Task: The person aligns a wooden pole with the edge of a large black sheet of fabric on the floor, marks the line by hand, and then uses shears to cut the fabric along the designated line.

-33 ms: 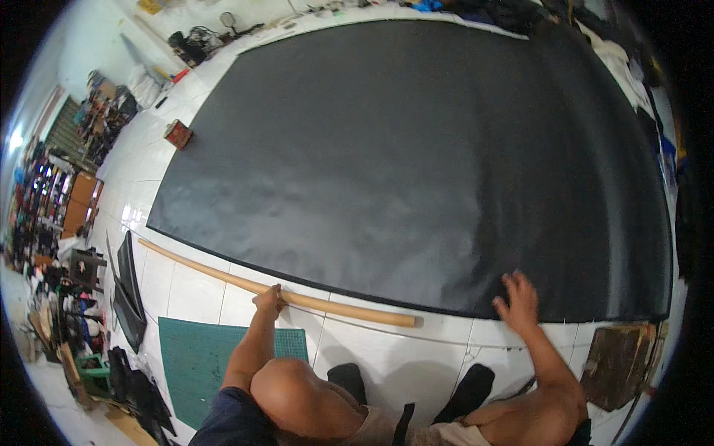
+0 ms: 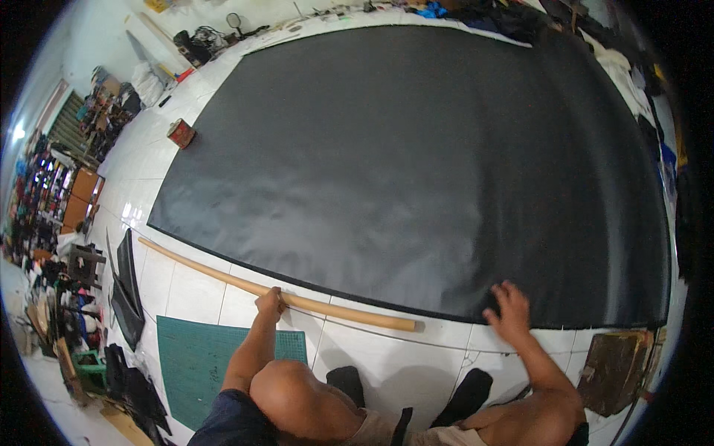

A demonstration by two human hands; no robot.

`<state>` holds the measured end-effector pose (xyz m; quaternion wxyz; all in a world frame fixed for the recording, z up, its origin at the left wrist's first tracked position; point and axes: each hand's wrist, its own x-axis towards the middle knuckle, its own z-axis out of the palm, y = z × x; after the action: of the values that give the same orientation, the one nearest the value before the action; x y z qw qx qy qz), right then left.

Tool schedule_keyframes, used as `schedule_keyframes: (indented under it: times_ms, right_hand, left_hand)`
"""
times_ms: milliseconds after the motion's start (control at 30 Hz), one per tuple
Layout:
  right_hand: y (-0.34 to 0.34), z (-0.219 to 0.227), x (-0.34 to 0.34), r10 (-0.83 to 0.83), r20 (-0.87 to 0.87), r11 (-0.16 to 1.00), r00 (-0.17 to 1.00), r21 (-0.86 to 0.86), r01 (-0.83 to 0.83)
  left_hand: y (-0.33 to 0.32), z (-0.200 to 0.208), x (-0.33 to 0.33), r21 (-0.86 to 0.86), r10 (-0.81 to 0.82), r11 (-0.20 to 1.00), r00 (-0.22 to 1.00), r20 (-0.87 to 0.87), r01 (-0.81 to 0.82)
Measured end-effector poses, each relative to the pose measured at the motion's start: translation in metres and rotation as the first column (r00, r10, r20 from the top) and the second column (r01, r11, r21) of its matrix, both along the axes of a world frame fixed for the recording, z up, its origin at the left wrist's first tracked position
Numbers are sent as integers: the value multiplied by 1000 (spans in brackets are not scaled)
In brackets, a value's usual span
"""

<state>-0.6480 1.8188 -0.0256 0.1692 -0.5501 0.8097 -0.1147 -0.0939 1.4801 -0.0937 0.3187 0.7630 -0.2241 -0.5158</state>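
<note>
A green cutting mat (image 2: 201,357) lies on the white tiled floor (image 2: 193,290). The left hand (image 2: 270,303) grips a long wooden pole (image 2: 223,276) beside the large black sheet (image 2: 416,171), whose near edge the right hand (image 2: 509,311) presses, fingers spread.

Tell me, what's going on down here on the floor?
A person sits on a white tiled floor at the near edge of a large black sheet spread flat. Their left hand grips a long wooden pole lying along that edge, while the right hand presses flat on the sheet's edge. A green cutting mat lies by the left knee, and a small red tin stands near the far left corner.
</note>
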Motion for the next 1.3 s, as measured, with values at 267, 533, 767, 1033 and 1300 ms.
schedule_keyframes:
  times_ms: [267, 533, 767, 1033, 1300]
  right_hand:
    - [-52, 77, 93, 360, -170, 906, 917, -171, -388]
    - [-87, 67, 98, 382, -133, 923, 914, -1, -386]
    - [-62, 25, 74, 273, 12, 959, 962, 76, -273]
    - [-76, 26, 15, 288, -109, 935, 951, 246, -255]
    - [-139, 6, -48, 46, -166, 986, 985, 166, -18]
  left_hand:
    - [42, 83, -96, -398, -308, 908, 851, -425, 130]
    - [78, 106, -197, -367, -647, 762, 644, -407, 533]
    - [61, 61, -197, -337, -784, 359, 477, 397, 870]
    - [-7, 23, -99, 251, -526, 549, 96, 845, 798]
    - [0, 17, -97, 184, -502, 511, 119, 857, 840]
